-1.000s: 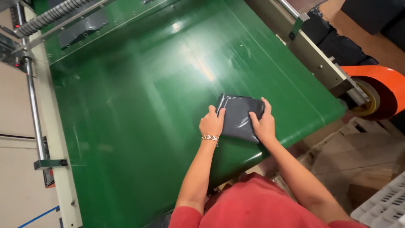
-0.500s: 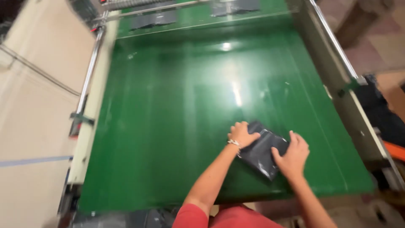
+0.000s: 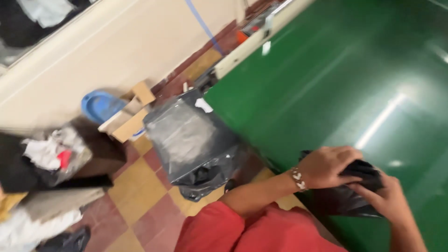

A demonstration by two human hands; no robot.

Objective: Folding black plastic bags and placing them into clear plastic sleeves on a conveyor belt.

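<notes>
Green belt surface (image 3: 354,79) now fills the view from twelve to three o'clock, since the head has swung left. At four o'clock, the left hand (image 3: 329,166) and right hand (image 3: 385,199) both clutch the black bag (image 3: 347,198), lifted off the belt to its near edge.

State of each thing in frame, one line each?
Dark plastic parcel: crumpled, gripped by both hands at the belt edge.
Left hand: closed over the parcel's top.
Right hand: fingers curled on the parcel.
Green belt: bare, glossy.
Grey bag: open, on the floor beside the belt.
Cardboard box: flaps open.
</notes>
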